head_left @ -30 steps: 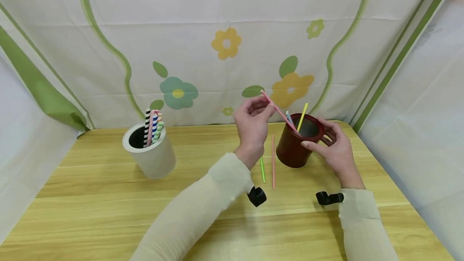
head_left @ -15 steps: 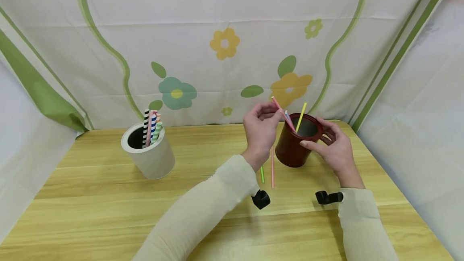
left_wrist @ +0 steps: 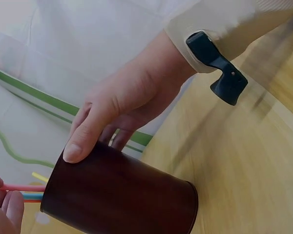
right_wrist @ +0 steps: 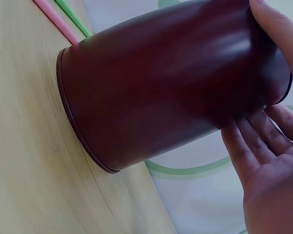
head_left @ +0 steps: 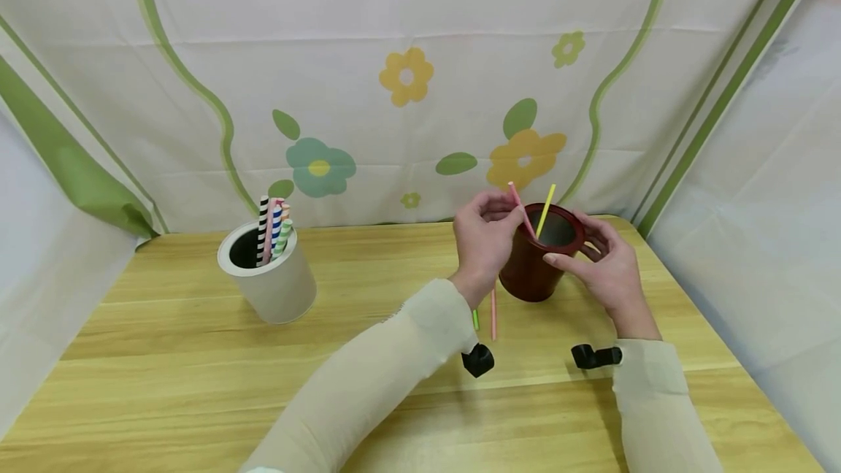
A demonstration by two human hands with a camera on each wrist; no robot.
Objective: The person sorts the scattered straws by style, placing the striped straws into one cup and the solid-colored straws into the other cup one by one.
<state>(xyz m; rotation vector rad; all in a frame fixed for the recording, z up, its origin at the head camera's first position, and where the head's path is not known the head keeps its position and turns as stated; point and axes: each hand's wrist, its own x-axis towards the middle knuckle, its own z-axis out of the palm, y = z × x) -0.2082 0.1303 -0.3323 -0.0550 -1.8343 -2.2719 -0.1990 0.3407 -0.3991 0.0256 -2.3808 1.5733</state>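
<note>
My left hand (head_left: 485, 238) pinches a pink straw (head_left: 521, 204) by its upper part, and the straw's lower end is inside the dark red cup (head_left: 528, 268). With thumb and fingers, my right hand (head_left: 611, 268) grips that cup at its right rim. A yellow straw (head_left: 546, 210) leans in the cup. In the left wrist view, a blue straw (left_wrist: 32, 196) sticks out just beside the left fingertips (left_wrist: 13, 207), with an orange edge under it. Whether those fingertips touch the blue straw, I cannot tell. The right wrist view shows the cup's side and base on the table.
A white cup (head_left: 282, 289) with several striped straws (head_left: 274, 228) stands on the left of the wooden table (head_left: 164, 371). Green (head_left: 476, 320) and pink straws (head_left: 494, 318) lie left of the red cup, partly behind my left arm. A flowered curtain (head_left: 368, 6) hangs behind.
My left hand has moved right and slightly down toward the red cup, lowering the pink straw deeper and more upright into it. The right hand stays on the cup.
</note>
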